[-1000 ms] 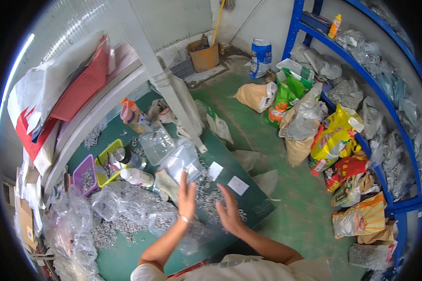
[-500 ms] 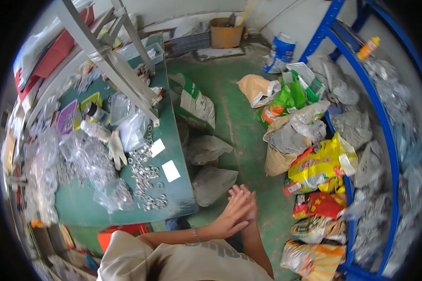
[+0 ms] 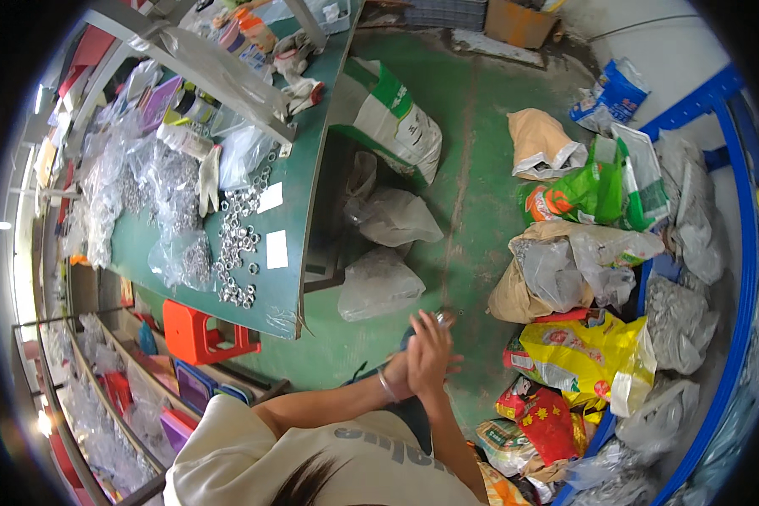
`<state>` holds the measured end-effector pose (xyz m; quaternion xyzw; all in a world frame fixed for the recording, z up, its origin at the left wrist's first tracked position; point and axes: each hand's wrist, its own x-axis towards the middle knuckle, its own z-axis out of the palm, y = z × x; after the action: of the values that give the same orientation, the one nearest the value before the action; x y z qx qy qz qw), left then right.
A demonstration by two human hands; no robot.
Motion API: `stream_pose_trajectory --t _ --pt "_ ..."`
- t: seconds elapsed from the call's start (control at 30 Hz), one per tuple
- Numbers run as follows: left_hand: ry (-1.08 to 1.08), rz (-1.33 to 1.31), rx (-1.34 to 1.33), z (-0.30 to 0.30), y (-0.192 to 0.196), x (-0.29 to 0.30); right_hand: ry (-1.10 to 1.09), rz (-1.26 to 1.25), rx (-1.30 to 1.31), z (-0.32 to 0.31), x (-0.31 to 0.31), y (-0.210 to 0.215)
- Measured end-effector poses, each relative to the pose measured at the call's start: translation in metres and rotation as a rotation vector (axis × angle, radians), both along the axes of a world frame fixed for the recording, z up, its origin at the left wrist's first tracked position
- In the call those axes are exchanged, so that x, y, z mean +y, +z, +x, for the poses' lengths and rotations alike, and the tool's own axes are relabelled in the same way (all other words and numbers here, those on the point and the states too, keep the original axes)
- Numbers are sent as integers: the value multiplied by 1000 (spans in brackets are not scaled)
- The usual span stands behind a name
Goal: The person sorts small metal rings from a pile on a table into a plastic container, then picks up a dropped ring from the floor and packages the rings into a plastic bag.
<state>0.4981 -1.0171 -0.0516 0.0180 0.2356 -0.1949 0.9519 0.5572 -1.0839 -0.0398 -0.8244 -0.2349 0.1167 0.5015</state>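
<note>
My two hands are together in front of my body, above the green floor. My right hand [image 3: 429,354] lies over my left hand [image 3: 399,377], its fingers pressed together. A small shiny, greyish thing [image 3: 443,319] shows at the fingertips, too small and blurred to name. Most of my left hand's fingers are hidden behind the right, with a few tips showing past its edge. A bracelet [image 3: 387,386] circles my left wrist. Nearest to the hands is a clear plastic bag [image 3: 381,285] on the floor beside the table.
On the green table [image 3: 270,295] at left lie metal rings [image 3: 238,244], white cards [image 3: 277,250], a glove [image 3: 208,181] and bagged parts. A red stool [image 3: 196,331] stands below its near edge. Filled sacks [image 3: 582,354] line the right, along a blue rack [image 3: 746,253].
My view has turned and shifted, bringing the red stool and shelving at left into sight. My hands remain together, but the right now covers more of the left.
</note>
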Motion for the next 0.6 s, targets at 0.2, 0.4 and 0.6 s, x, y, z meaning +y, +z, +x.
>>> stream_pose_trajectory --t 0.2,0.4,0.6 --pt "-114 130 -81 71 31 32 -154 -354 -92 117 -26 -35" --pt "158 425 140 159 12 93 -35 -330 338 231 -28 -84" --pt "505 708 477 237 4 149 63 -183 559 367 1 -111"
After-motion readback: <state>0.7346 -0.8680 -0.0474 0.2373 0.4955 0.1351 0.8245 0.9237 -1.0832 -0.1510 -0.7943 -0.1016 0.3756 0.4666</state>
